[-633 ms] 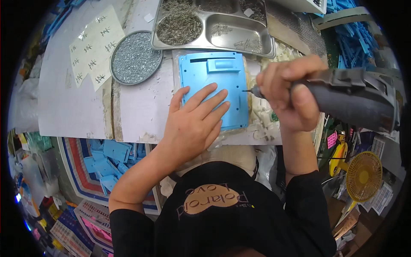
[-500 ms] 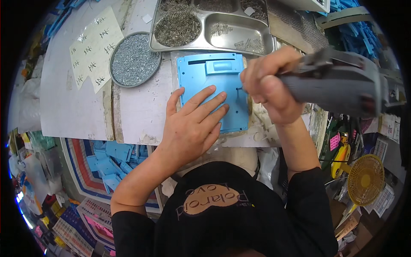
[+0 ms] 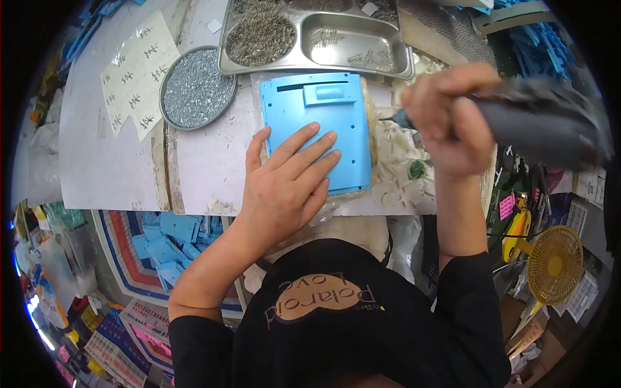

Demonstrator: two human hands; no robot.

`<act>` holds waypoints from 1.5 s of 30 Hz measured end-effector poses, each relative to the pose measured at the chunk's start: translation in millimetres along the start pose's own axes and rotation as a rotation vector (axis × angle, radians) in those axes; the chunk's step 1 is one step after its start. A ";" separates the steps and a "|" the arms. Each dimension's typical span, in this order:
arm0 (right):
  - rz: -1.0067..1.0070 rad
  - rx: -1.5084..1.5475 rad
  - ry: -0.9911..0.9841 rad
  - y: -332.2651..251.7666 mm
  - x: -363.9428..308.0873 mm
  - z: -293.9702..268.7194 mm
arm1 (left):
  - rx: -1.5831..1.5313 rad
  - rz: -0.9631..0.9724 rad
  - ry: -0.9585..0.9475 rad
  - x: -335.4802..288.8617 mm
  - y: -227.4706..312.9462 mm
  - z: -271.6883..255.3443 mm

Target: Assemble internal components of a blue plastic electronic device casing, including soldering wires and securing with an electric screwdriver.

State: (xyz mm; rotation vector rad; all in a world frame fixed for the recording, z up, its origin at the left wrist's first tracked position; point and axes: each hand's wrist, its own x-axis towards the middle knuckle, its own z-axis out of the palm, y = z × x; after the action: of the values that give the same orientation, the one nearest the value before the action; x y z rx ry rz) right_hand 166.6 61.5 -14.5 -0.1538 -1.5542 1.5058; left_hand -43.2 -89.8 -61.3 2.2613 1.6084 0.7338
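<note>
A flat blue plastic panel (image 3: 352, 145) with a long slot, a raised block and small holes lies on the table in front of me. Spread over its lower left part is my left hand (image 3: 284, 187), open, fingers resting on the surface. My right hand (image 3: 453, 119) is wrapped round a dark grey electric screwdriver (image 3: 537, 126), held to the right of the panel. The thin bit (image 3: 386, 119) points left, apart from the panel's right edge. Motion blurs the tool's body.
Left of the panel stands a round dish (image 3: 163, 107) of small silvery screws. Behind is a steel compartment tray (image 3: 299, 40) of small springs. White scraps (image 3: 394, 155) litter the table's right side. A striped box (image 3: 129, 258) with blue parts sits below left; a yellow fan (image 3: 555, 265) stands right.
My right hand has pulled the screwdriver to the right, lifting its bit off a hole near the panel's right edge. My left hand stays on the panel.
</note>
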 end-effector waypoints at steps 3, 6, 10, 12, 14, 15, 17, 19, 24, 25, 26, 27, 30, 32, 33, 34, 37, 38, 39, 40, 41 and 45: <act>-0.029 -0.063 0.060 4.2 5.4 4.0 | -0.008 0.004 0.002 1.9 1.8 0.0; -0.050 -0.104 0.052 7.2 11.5 5.6 | -0.014 -0.008 0.003 0.9 2.8 -0.2; 0.014 -0.154 0.055 29.2 0.5 3.0 | -0.008 -0.015 0.006 0.9 2.6 1.9; 0.030 0.059 -0.001 28.1 -0.4 -1.7 | -0.006 -0.018 0.011 -1.1 2.0 2.3; -0.033 -0.005 0.011 24.3 5.7 2.8 | 0.001 -0.026 0.024 -5.5 -0.1 2.6; -0.043 -0.020 0.019 28.7 6.6 3.0 | 0.000 -0.018 0.026 -4.5 1.6 2.8; -0.062 -0.053 0.038 33.1 4.6 3.1 | -0.002 0.002 0.029 0.8 3.4 3.0; -0.033 -0.080 0.046 29.1 5.2 2.6 | -0.006 0.005 0.027 2.4 3.5 2.8; 0.011 -0.059 0.061 -15.3 -13.0 28.6 | 0.006 -0.023 0.053 -10.0 1.0 6.5; 0.083 -0.117 0.109 -15.8 -23.6 32.2 | 0.004 -0.013 0.056 -5.9 2.8 6.1; 0.154 -0.174 0.156 -10.3 -38.4 35.0 | 0.004 -0.004 0.060 -2.3 4.0 6.0; 0.180 -0.171 0.185 -10.3 -43.0 37.4 | -0.023 0.008 0.049 -0.9 2.5 4.2; 0.151 -0.079 0.194 -18.0 -39.6 34.2 | -0.112 -0.006 0.125 14.6 -11.5 0.2; 0.083 0.004 0.154 -27.1 -29.1 36.3 | -0.178 -0.088 0.310 34.7 -30.0 -6.4; 0.045 0.047 0.118 -31.1 -20.9 40.9 | -0.071 -0.022 0.295 44.6 -41.2 -3.4; 0.004 0.055 0.072 -34.3 -9.0 46.6 | 0.055 0.031 0.284 56.6 -50.1 0.3; -0.098 -0.004 0.017 -45.7 13.1 44.3 | 0.263 0.223 0.302 68.8 -40.9 -30.1; -0.103 -0.038 0.030 -54.1 14.4 35.5 | 0.216 0.273 0.317 64.6 -37.7 -43.5; -0.113 -0.035 0.029 -60.6 17.0 26.2 | 0.130 0.144 0.408 47.1 -40.6 -63.4; -0.119 -0.047 0.037 -66.0 15.2 16.1 | 0.029 0.025 0.501 20.9 -49.1 -86.1; -0.104 -0.033 0.065 -69.3 10.9 9.7 | 0.029 -0.006 0.687 -9.7 -71.5 -110.2; -0.055 -0.066 0.151 -76.6 -0.2 -12.9 | 0.001 -0.625 1.344 -201.9 -179.5 -145.0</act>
State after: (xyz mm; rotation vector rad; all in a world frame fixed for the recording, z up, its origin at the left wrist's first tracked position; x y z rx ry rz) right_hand 213.1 52.4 47.0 -0.2548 -1.4764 1.3691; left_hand -317.1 -226.5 -78.1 0.9282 2.5223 2.2102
